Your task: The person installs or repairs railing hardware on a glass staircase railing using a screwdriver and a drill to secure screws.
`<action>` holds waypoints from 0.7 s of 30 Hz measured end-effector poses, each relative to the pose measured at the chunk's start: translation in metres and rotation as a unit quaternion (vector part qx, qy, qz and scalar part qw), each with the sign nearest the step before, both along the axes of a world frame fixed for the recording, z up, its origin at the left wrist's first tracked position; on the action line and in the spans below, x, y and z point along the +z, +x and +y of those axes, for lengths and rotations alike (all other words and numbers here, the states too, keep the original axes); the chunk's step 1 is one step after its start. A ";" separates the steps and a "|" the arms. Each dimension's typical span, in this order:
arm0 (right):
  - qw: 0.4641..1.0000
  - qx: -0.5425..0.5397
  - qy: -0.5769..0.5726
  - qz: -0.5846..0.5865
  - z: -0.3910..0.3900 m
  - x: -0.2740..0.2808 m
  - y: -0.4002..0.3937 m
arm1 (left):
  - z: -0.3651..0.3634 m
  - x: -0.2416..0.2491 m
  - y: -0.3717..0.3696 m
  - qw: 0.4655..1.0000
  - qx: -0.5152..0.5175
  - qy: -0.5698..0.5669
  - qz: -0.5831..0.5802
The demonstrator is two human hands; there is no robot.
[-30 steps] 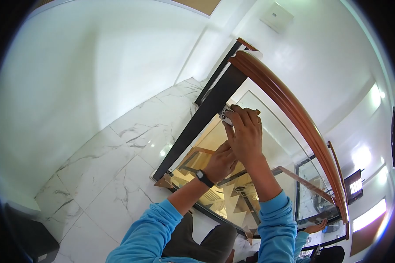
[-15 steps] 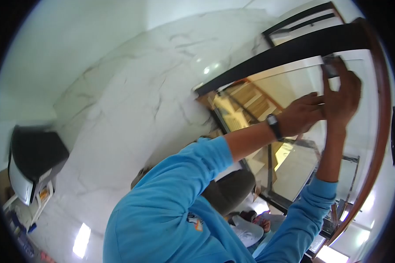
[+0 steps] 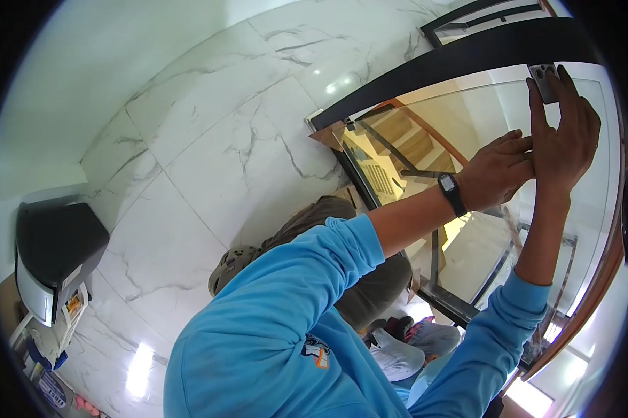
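My right hand (image 3: 568,143) reaches up at the upper right, its thumb and fingers closed on the sides of a small grey metal fitting (image 3: 544,83) with dark round holes. The fitting sits at the edge of a black frame bar (image 3: 453,66), over a glass panel (image 3: 495,111). Just left of it, my left hand (image 3: 498,171), with a black watch (image 3: 450,191) on the wrist, has its fingers stretched out against the base of my right hand. Nothing shows in the left hand, though part of its fingers is hidden.
Wooden stairs (image 3: 390,136) show through the glass. A brown wooden edge (image 3: 592,299) runs down the right side. Another person's legs (image 3: 397,352) are low behind my arms. A black-and-silver machine (image 3: 60,251) stands at the left on the marbled tile floor (image 3: 195,181).
My view has shifted slightly, and both hands appear a little farther right. My right fingers remain at the fitting, which now shows more clearly.
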State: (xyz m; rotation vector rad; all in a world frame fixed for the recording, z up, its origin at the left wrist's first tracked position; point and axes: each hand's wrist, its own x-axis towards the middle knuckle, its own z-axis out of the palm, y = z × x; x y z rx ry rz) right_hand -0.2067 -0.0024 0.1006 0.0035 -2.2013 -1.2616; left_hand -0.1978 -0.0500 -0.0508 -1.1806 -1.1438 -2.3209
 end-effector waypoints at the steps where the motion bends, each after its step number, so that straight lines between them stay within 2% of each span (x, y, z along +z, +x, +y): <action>1: 1.000 0.001 0.011 -0.005 0.003 0.002 0.001 | 0.000 0.001 0.001 1.000 0.003 0.003 -0.002; 11: 0.999 0.042 -0.008 -0.033 0.008 0.007 0.001 | 0.001 0.002 0.005 1.000 -0.001 0.017 -0.021; 18: 0.985 0.058 -0.162 0.028 -0.013 0.001 -0.007 | -0.010 0.007 -0.001 0.999 -0.041 0.030 -0.008; 19: 0.985 0.065 -0.150 0.052 -0.011 -0.003 -0.008 | -0.009 0.009 -0.002 0.998 -0.044 0.048 -0.008; 20: 0.988 0.025 -0.148 0.041 -0.015 -0.001 -0.005 | -0.012 0.011 -0.002 0.999 -0.046 0.029 0.001; 21: 0.987 0.053 -0.143 0.044 -0.016 -0.002 -0.004 | -0.015 0.011 -0.004 0.999 -0.042 0.005 0.008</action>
